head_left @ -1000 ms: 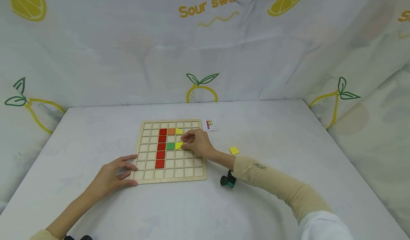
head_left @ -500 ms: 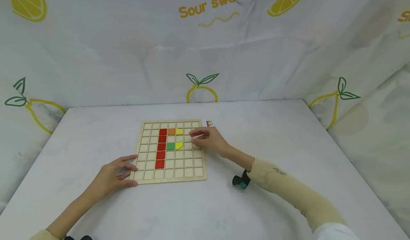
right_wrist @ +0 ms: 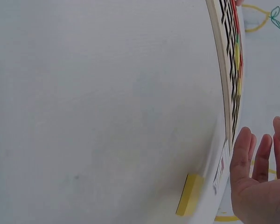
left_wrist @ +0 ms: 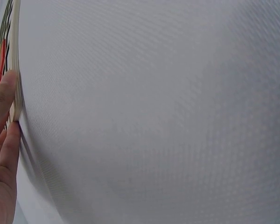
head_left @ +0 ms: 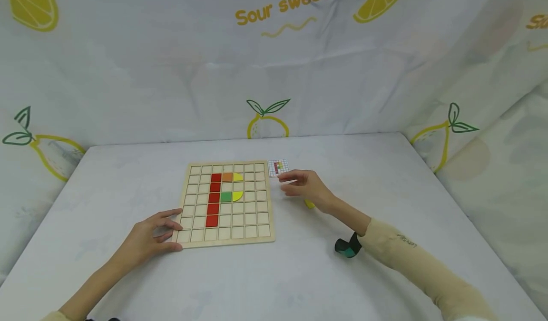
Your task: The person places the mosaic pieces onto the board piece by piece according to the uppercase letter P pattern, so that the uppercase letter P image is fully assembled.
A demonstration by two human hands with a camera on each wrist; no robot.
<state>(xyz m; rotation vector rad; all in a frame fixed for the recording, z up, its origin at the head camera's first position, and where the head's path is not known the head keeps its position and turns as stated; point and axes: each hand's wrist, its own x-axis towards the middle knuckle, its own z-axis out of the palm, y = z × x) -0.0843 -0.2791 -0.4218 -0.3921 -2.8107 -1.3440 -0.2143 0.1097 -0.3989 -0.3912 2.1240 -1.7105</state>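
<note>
A wooden grid board (head_left: 250,232) lies on the table with a column of red square tiles (head_left: 213,198) in its cells. To the right of that column are an orange tile (head_left: 227,177), a green tile (head_left: 226,197) and two yellow round-edged tiles (head_left: 237,196). My left hand (head_left: 147,238) rests at the board's near left corner, its fingertips and thumb touching the edge. Right of the board, my right hand (head_left: 309,188) hovers with loosely extended fingers and nothing between them. A yellow tile (right_wrist: 190,194) lies close by, partly hidden behind this hand in the head view.
A small printed card (head_left: 276,168) with a coloured grid pattern lies against the board's upper right corner. A black wrist camera (head_left: 348,246) sits at my right wrist. White cloth (head_left: 171,83) with lemon prints hangs behind the table.
My right hand has let go of the lower yellow round-edged tile, now lying in its cell, and moved right off the board towards the loose yellow tile. My left hand stays at the corner.
</note>
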